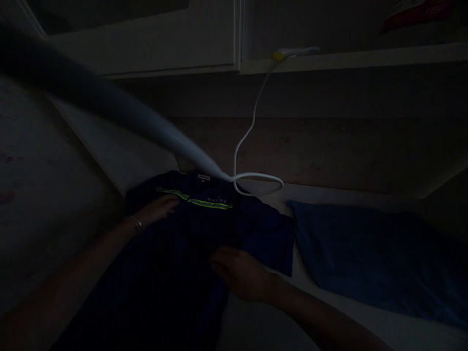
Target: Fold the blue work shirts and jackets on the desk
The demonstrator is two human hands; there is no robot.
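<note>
In a very dark head view, a dark blue shirt (175, 253) with a neon yellow-green stripe (204, 201) across the chest lies spread on a pale surface. My left hand (158, 209), with a bracelet on the wrist, rests flat on the shirt's upper left, its fingers stretched toward the stripe. Lower down, at the shirt's middle right, my right hand (239, 273) lies on the fabric with its fingers curled; whether it pinches the cloth is too dark to tell.
A white cable (252, 126) hangs from a shelf (351, 58) above and loops just beyond the shirt's collar. A blue pillow (373, 253) lies to the right. A pale blurred bar (109, 105) crosses the upper left.
</note>
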